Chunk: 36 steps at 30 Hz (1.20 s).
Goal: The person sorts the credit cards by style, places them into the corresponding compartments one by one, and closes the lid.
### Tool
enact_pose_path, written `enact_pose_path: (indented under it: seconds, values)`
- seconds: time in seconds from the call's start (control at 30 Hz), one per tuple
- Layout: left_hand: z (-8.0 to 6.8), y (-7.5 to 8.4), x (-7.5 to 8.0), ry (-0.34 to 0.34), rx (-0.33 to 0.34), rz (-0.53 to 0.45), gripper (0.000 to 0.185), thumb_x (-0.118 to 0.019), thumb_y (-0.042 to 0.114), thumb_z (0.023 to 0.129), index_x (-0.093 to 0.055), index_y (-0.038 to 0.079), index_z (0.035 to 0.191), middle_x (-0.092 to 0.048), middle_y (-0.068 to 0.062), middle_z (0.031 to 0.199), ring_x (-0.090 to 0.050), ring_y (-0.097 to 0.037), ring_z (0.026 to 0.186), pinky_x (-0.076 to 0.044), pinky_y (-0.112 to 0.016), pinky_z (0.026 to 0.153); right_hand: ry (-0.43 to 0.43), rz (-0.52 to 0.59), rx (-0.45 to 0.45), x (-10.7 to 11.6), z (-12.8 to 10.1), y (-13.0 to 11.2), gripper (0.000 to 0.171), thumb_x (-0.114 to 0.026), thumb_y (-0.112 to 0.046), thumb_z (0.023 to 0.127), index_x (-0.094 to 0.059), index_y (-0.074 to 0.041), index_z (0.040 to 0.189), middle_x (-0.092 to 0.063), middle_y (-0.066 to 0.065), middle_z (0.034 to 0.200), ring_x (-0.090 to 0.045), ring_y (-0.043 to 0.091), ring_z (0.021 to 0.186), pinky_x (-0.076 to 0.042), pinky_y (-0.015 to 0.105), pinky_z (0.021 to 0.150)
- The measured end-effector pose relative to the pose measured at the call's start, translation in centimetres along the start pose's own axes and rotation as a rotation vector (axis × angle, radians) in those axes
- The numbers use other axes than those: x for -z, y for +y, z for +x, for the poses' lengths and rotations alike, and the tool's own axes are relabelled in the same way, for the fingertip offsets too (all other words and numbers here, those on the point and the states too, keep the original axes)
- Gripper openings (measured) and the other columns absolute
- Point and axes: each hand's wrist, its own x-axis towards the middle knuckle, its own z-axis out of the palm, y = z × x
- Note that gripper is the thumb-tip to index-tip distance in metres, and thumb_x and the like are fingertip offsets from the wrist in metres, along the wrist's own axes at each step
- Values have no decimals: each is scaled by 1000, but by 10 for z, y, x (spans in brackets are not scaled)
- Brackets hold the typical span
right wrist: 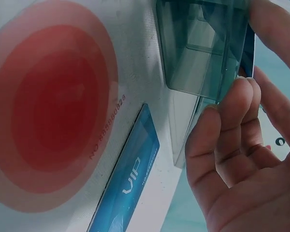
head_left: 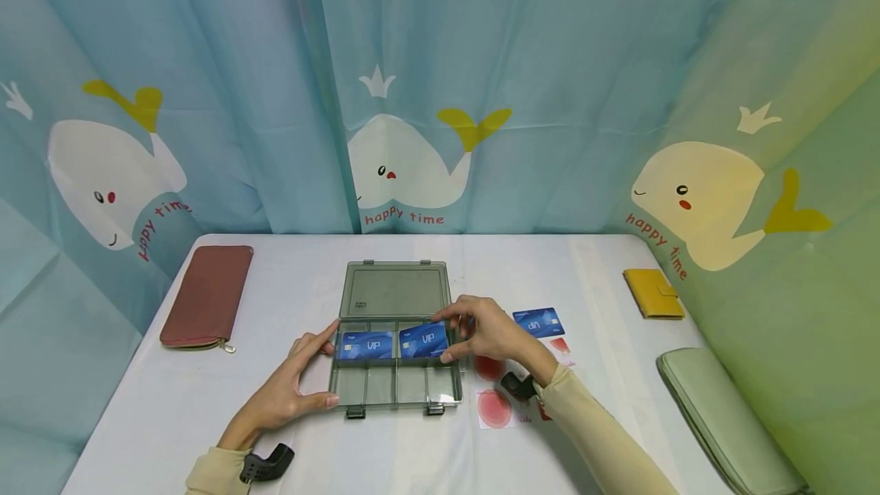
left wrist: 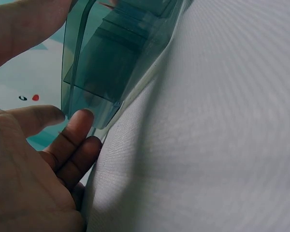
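Nearest the camera, two cream sleeves lead to the hands, which flank a smoked-plastic organiser box (head_left: 395, 384) lying open on the white worktop (head_left: 137, 418). Left hand (head_left: 292, 392) rests against the box's left wall, fingers straight, thumb near the front corner and forefinger reaching to the rear of that wall; nothing is gripped. Right hand (head_left: 491, 331) sits at the box's right wall, thumb and fingers pinching the right edge of a blue VIP card (head_left: 424, 341) lying in the rear right compartment. Second blue VIP card (head_left: 367, 345) lies in the compartment just left of it. Third blue card (head_left: 538, 322) lies on the worktop right of the box, beyond the right hand. Red-circle paper sheets (head_left: 495, 407) lie right of the box, under the right wrist.
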Motion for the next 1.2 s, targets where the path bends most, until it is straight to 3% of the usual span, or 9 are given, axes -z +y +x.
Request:
enact_pose_path:
  seconds: [0.33,0.8,1.2]
  values:
    - [0,-1,1,2,-3,-6,107,-91,14,78,-31,3,166,-54,-8,124,-42,-19,120,-18,-10,113,-12,59,5,0,-1,3,59,-99,-24,74,-76,-12,127,-63,2,98,-64,23,77,-55,27,72]
    - [0,-1,0,4,-9,-13,107,-91,13,78,-31,1,165,-54,-13,124,-42,-20,120,-17,-9,114,-35,11,-21,2,0,3,54,-98,-27,76,-78,-10,123,-64,8,95,-58,18,76,-51,24,69]
    - [-1,-3,0,3,-16,-8,107,-91,13,78,-31,2,166,-55,-12,124,-42,-18,121,-18,-10,114,43,107,-31,19,-18,9,54,-95,-24,81,-75,-10,129,-65,17,100,-58,15,78,-52,26,73]
